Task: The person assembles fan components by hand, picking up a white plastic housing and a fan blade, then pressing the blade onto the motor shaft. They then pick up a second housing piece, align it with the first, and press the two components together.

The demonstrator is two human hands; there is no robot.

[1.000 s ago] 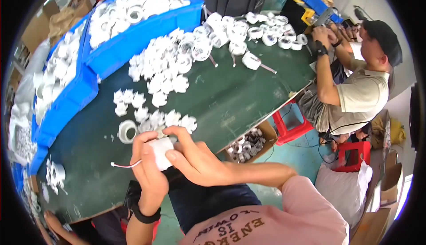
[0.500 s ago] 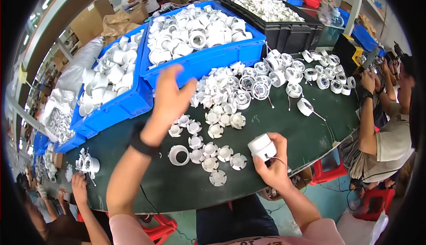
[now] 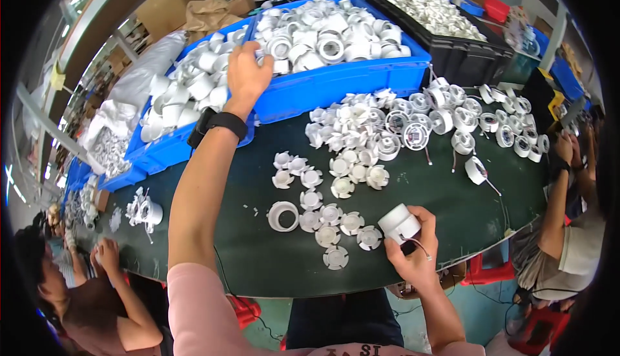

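Note:
My left hand (image 3: 249, 77) reaches over the near left corner of a blue crate (image 3: 342, 78) heaped with white plastic cups (image 3: 330, 47). Its thumb stands apart from the fingers, close to the cups, and no held part shows. In my right hand (image 3: 416, 253) is a white cylindrical housing (image 3: 399, 223), tilted above the table, with a thin wire and small connector hanging from it. On the dark green table, left of that hand, lie several flat white finned discs (image 3: 328, 234) and one white ring-shaped cup (image 3: 283, 216).
A second blue crate (image 3: 169, 156) of white cups stands left, a black crate (image 3: 452, 49) of small white parts far right. Piled finned discs (image 3: 349, 123) and wired round units (image 3: 465, 118) lie mid-table. Co-workers sit at left (image 3: 90, 298) and right (image 3: 571, 227).
My left hand has moved up and forward to the crate's corner. The view has shifted, so the table's things appear farther right. My right hand still holds the housing.

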